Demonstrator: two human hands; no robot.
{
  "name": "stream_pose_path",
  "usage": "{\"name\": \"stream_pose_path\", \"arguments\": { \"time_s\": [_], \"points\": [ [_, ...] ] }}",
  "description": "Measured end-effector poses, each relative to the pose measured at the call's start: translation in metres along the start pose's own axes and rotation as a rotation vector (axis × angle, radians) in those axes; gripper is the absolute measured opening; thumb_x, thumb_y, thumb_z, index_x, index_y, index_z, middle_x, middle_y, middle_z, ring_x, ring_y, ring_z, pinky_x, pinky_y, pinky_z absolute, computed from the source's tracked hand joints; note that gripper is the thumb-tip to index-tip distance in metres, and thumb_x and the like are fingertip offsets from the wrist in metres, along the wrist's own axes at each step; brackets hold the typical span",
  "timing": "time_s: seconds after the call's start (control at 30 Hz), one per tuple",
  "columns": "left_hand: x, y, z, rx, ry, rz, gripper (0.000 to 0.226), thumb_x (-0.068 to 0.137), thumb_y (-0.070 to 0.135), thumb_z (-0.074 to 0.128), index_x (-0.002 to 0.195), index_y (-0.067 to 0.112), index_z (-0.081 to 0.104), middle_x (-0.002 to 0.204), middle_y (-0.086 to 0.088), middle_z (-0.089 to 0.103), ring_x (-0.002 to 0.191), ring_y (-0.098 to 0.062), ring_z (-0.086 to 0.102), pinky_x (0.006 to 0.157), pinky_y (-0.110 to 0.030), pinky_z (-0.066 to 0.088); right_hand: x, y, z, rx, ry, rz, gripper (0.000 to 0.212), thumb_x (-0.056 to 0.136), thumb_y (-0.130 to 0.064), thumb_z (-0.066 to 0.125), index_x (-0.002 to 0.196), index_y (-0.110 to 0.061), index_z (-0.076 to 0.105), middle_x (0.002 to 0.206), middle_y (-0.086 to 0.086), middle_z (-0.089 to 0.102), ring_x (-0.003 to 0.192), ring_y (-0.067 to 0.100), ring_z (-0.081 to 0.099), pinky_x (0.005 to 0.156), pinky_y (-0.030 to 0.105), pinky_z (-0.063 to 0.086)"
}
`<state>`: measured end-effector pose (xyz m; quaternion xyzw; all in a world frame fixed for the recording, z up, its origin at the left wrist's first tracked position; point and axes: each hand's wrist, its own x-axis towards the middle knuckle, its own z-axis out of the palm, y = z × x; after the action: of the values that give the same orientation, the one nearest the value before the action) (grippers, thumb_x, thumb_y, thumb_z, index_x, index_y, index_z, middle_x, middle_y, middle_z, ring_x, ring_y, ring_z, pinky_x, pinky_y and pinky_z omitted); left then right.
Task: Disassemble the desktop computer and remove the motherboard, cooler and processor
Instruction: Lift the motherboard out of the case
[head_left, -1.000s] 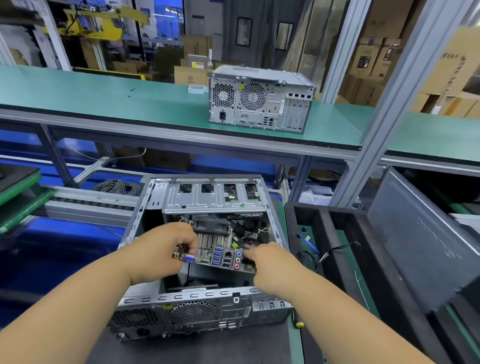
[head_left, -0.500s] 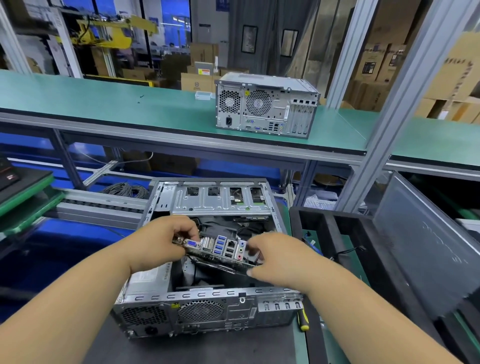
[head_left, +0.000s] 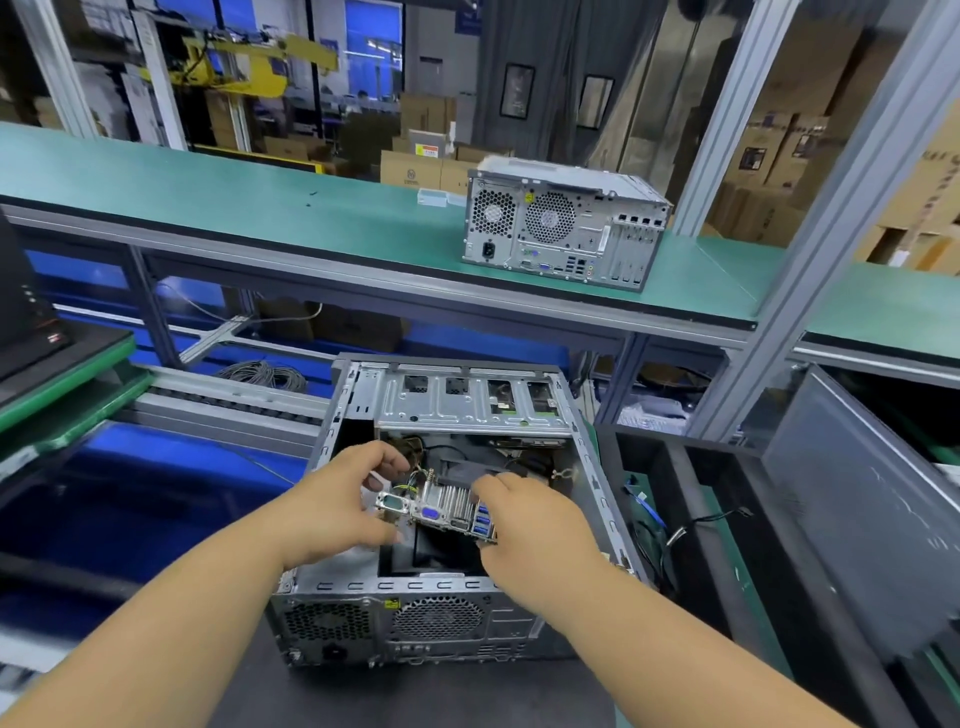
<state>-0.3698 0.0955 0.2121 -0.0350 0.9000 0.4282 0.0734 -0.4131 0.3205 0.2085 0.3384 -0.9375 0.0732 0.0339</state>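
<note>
An open grey computer case (head_left: 452, 618) lies on its side before me, rear panel and fan grilles facing me. Above its opening I hold the motherboard (head_left: 441, 506), tilted, its silver port block with blue USB and VGA sockets toward me. My left hand (head_left: 337, 499) grips the board's left end, fingers curled over the top and thumb underneath. The right end is gripped by my right hand (head_left: 524, 525). A silver drive cage (head_left: 467, 405) spans the far part of the case. Loose cables lie inside behind the board. The cooler and processor are not clearly visible.
A second closed computer (head_left: 563, 228) stands on the green shelf (head_left: 260, 202) behind. A dark side panel (head_left: 857, 493) leans at the right over a black tray (head_left: 691, 519) with cables. A green-edged platform (head_left: 62, 395) sits at the left, a cable coil (head_left: 265, 374) beyond.
The motherboard has come up out of the case and tipped, with both hands still on its ends. My view has shifted left, so the case now sits further right.
</note>
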Motion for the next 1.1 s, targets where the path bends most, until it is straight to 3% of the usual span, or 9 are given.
{"name": "stream_pose_path", "arguments": {
  "time_s": [0.13, 0.2, 0.27, 0.43, 0.57, 0.67, 0.8, 0.97, 1.1],
  "points": [
    [0.008, -0.002, 0.0, -0.472, 0.025, -0.273, 0.038, 0.085, -0.009, 0.047, 0.116, 0.011, 0.055, 0.105, -0.011, 0.059, 0.08, -0.025, 0.059, 0.071, -0.036, 0.054, -0.003, 0.004, 0.001, 0.096, 0.04, -0.015, 0.046, 0.084, -0.019, 0.061, 0.129, -0.02, 0.049, 0.118, -0.003, 0.056, 0.111, 0.021, 0.049, 0.084, 0.034, 0.047],
    [0.014, 0.002, 0.001, -0.758, 0.101, -0.455, 0.024, 0.092, -0.005, 0.042, 0.111, -0.003, 0.056, 0.091, -0.019, 0.06, 0.071, -0.025, 0.059, 0.061, -0.032, 0.056, -0.002, 0.004, -0.003, 0.119, 0.055, -0.012, 0.045, 0.084, -0.018, 0.062, 0.127, -0.021, 0.05, 0.12, -0.004, 0.056, 0.112, 0.02, 0.049, 0.087, 0.034, 0.047],
    [0.018, 0.002, 0.0, -0.811, 0.156, -0.531, 0.017, 0.095, 0.008, 0.049, 0.102, -0.004, 0.058, 0.083, -0.018, 0.064, 0.068, -0.026, 0.064, 0.054, -0.03, 0.059, -0.002, 0.004, -0.008, 0.142, 0.077, -0.005, 0.043, 0.084, -0.02, 0.063, 0.125, -0.022, 0.051, 0.122, -0.004, 0.055, 0.112, 0.019, 0.049, 0.088, 0.031, 0.045],
    [0.019, 0.006, -0.001, -0.811, 0.103, -0.56, 0.037, 0.092, 0.036, 0.06, 0.097, -0.001, 0.055, 0.068, -0.018, 0.068, 0.063, -0.029, 0.071, 0.05, -0.03, 0.056, -0.004, 0.003, -0.033, 0.164, 0.153, -0.006, 0.04, 0.084, -0.022, 0.067, 0.122, -0.024, 0.051, 0.114, -0.008, 0.056, 0.102, 0.015, 0.048, 0.077, 0.024, 0.034],
    [0.012, 0.022, 0.005, -0.995, -0.089, -0.508, 0.048, 0.092, 0.04, 0.056, 0.111, -0.004, 0.06, 0.1, -0.025, 0.07, 0.092, -0.032, 0.071, 0.07, -0.034, 0.061, -0.015, 0.001, -0.052, 0.137, 0.188, -0.086, 0.04, 0.082, -0.016, 0.067, 0.12, -0.021, 0.054, 0.111, -0.005, 0.059, 0.101, 0.019, 0.051, 0.079, 0.028, 0.041],
    [0.001, 0.037, 0.01, -1.111, 0.012, -0.442, 0.027, 0.092, 0.013, 0.05, 0.104, -0.006, 0.064, 0.101, -0.018, 0.065, 0.094, -0.036, 0.07, 0.071, -0.038, 0.06, -0.026, 0.003, -0.063, 0.135, 0.223, -0.128, 0.042, 0.083, -0.017, 0.067, 0.123, -0.021, 0.053, 0.114, -0.008, 0.058, 0.102, 0.016, 0.051, 0.077, 0.024, 0.035],
    [-0.021, 0.056, 0.017, -1.233, 0.15, -0.412, 0.03, 0.096, 0.008, 0.043, 0.114, -0.011, 0.055, 0.103, -0.017, 0.05, 0.096, -0.037, 0.061, 0.055, -0.039, 0.06, -0.043, 0.002, -0.073, 0.188, 0.241, -0.191, 0.039, 0.084, -0.017, 0.066, 0.121, -0.02, 0.053, 0.113, -0.006, 0.058, 0.104, 0.017, 0.051, 0.082, 0.025, 0.039],
    [-0.047, 0.083, 0.015, -1.146, 0.241, -0.444, 0.023, 0.1, 0.01, 0.032, 0.108, 0.001, 0.051, 0.108, -0.022, 0.054, 0.076, -0.032, 0.07, 0.078, -0.039, 0.057, -0.063, -0.004, -0.092, 0.223, 0.283, -0.233, 0.031, 0.081, -0.015, 0.068, 0.109, -0.018, 0.054, 0.106, -0.002, 0.059, 0.096, 0.023, 0.054, 0.079, 0.039, 0.049],
    [-0.065, 0.106, 0.0, -1.144, 0.324, -0.338, 0.024, 0.097, 0.007, 0.031, 0.09, -0.001, 0.052, 0.085, -0.016, 0.053, 0.066, -0.024, 0.057, 0.047, -0.029, 0.057, -0.074, -0.01, -0.108, 0.219, 0.38, -0.288, 0.034, 0.08, -0.013, 0.069, 0.111, -0.02, 0.055, 0.107, -0.003, 0.06, 0.097, 0.022, 0.054, 0.078, 0.037, 0.049]
  ]
}}
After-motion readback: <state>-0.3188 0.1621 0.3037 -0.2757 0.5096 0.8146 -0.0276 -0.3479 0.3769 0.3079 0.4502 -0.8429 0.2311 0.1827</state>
